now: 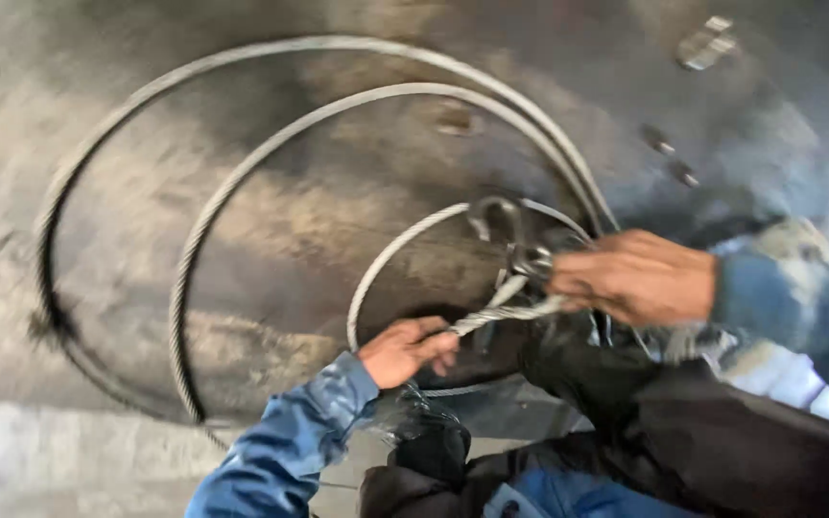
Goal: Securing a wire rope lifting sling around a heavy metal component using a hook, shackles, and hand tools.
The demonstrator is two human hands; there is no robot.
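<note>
A thick steel wire rope (242, 182) lies in large loops on the grimy floor. Its end runs to a metal hook and ring (515, 245) just right of centre. My left hand (405, 350) is closed around the rope a short way below the hook. My right hand (635, 278) grips the rope end right beside the ring, its fingers wrapped over the strands. Both sleeves are blue. The picture is blurred by motion.
My dark trousers and a black shoe (434, 446) fill the lower right. A small metal piece (707, 43) and two dark bits (669, 158) lie on the floor at the upper right. A pale concrete strip (69, 460) runs along the bottom left.
</note>
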